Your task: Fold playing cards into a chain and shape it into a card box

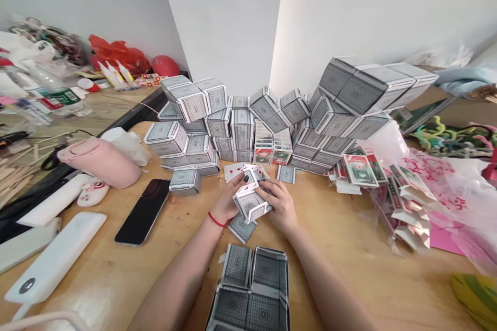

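Between my hands, just above the table, is a small box shape made of grey-backed playing cards point(248, 206). My left hand point(230, 197) is closed around its left side, the thumb on a white card face point(247, 190) at the top. On the box's right side my right hand point(280, 202) has its fingers curled against the cards. Loose playing cards point(233, 169) lie face up just behind the hands. A single grey-backed card point(243, 228) rests below the box, and another card point(286, 174) lies to the right. Nearest me stands a block of joined card boxes point(254, 289).
Stacked card boxes point(243, 129) line the back of the table, higher at the right point(361, 85). On the left are a black phone point(143, 212), a white power bank point(56, 258) and a pink pouch point(101, 160). Card packets point(361, 169) and plastic wrap point(438, 186) fill the right.
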`<state>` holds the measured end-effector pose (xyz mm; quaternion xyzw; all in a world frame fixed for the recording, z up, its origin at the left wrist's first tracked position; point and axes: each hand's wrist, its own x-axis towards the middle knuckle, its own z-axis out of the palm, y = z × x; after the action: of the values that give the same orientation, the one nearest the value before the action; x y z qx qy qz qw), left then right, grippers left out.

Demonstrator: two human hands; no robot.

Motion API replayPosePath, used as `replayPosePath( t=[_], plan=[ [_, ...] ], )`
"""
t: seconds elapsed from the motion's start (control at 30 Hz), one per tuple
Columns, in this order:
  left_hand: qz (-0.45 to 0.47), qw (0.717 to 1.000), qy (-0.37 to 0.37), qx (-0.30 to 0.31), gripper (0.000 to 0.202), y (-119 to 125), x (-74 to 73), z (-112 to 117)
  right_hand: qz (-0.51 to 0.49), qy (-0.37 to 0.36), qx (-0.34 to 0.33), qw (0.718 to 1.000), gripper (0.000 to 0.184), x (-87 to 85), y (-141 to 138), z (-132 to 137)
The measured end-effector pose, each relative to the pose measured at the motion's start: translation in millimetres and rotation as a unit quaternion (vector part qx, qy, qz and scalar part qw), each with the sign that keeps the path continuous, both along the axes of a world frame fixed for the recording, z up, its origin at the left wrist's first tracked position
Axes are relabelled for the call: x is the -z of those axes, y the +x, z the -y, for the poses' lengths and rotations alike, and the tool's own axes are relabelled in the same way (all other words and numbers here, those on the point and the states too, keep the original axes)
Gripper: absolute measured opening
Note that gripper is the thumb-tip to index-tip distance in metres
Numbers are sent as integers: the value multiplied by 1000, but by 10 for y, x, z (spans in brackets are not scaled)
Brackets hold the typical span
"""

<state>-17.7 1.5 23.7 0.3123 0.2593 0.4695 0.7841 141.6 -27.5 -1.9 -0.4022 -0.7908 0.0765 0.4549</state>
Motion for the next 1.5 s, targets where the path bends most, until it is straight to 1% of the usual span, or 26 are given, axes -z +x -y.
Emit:
replayPosePath(
  t=[0.1,0.17,0.27,0.33,0.37,0.4,0.47,0.5,0.53,0.57,0.6,0.67,0.73,0.8,0.87,0.9,0.97,1.03,1.07,1.13,1.23,1.3,1.33,1.4,1.5],
  plan=[
    [34,999,-11,6,25,4,2,13,4,-2,-3,1000,41,-34,-14,18],
    [47,999,-21,-1,27,3,17,3,-17,-8,-13,1000,45,-80,-36,44],
    [64,996,-36,-40,29,-29,21,-38,-95,-38,-14,995,51,-142,-70,77],
    [76,994,-45,-68,28,-71,6,-72,-194,-71,8,978,52,-144,-77,72],
    [82,992,-47,-79,28,-93,-3,-88,-258,-96,19,961,51,-130,-74,58],
    [87,991,-47,-88,27,-114,-9,-103,-329,-126,30,935,48,-109,-64,39],
    [93,990,-44,-101,26,-142,-12,-128,-442,-219,32,869,37,-65,-25,-5],
    [93,989,-42,-105,26,-149,-8,-138,-473,-266,32,839,28,-52,3,-24],
    [93,989,-40,-108,27,-153,-2,-148,-483,-317,15,816,20,-51,36,-38],
    [93,989,-39,-111,27,-154,4,-157,-480,-364,-14,798,19,-63,72,-44],
    [94,988,-39,-114,27,-155,10,-166,-464,-407,-56,785,24,-89,109,-43],
    [98,987,-48,-121,27,-162,14,-182,-398,-479,-172,763,36,-172,172,-19],
    [105,984,-65,-126,23,-182,10,-198,-279,-529,-289,747,39,-266,201,20],
    [114,981,-84,-130,19,-207,-1,-215,-174,-566,-385,708,50,-337,181,62],
    [124,978,-97,-134,16,-229,-14,-229,-95,-588,-439,672,62,-379,121,96],
    [129,977,-102,-133,15,-237,-20,-234,-56,-596,-449,663,64,-395,85,110],
    [136,976,-113,-127,14,-251,-30,-241,7,-603,-445,663,55,-429,23,131],
    [131,976,-127,-122,16,-267,-35,-244,49,-603,-414,680,42,-476,-9,146],
    [126,976,-135,-119,19,-278,-35,-244,68,-599,-389,696,37,-503,-13,152],
    [118,975,-152,-113,26,-304,-29,-244,97,-577,-327,742,31,-558,-2,157],
    [120,973,-160,-117,31,-344,2,-247,110,-518,-231,816,30,-621,47,141],
    [127,970,-154,-139,29,-366,33,-253,100,-482,-168,854,32,-646,105,115],
    [130,968,-153,-150,29,-375,48,-257,95,-471,-137,866,34,-653,144,99],
    [134,965,-156,-160,29,-391,69,-265,92,-464,-78,877,36,-656,240,63],
    [139,969,-141,-148,30,-406,81,-269,91,-421,13,902,34,-633,407,4]
  ],
)
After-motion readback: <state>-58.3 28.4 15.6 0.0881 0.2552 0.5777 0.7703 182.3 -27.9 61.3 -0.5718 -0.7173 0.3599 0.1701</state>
